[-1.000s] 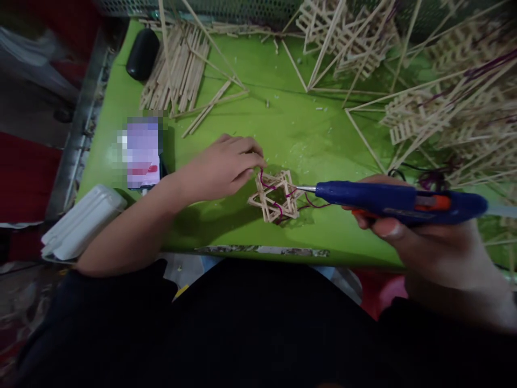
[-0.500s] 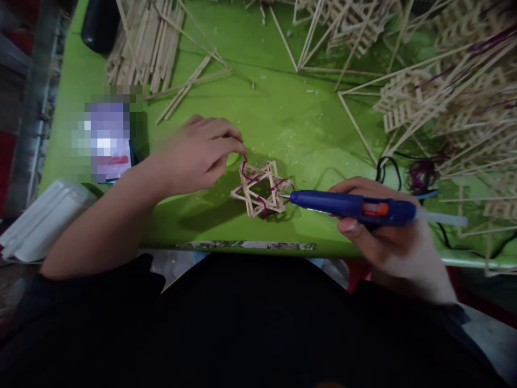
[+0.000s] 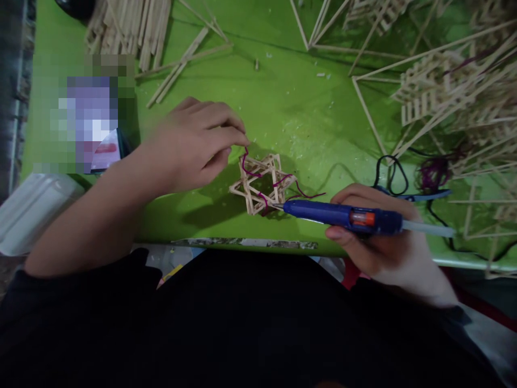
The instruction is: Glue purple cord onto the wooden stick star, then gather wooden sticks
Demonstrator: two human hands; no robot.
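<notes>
The right hand is clenched around a blue glue gun, whose nozzle tip touches the lower right edge of the stick star at frame centre. The left hand pinches the purple thread at the star's upper left corner. The star rests on the green table. Loose sticks lie upper left; stick frames are stacked upper right.

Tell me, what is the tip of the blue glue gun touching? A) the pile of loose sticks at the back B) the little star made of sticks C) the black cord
B: the right hand holds the blue glue gun with its tip at the near edge of the little stick star, while the left hand pinches the purple thread at the star's top.
</notes>
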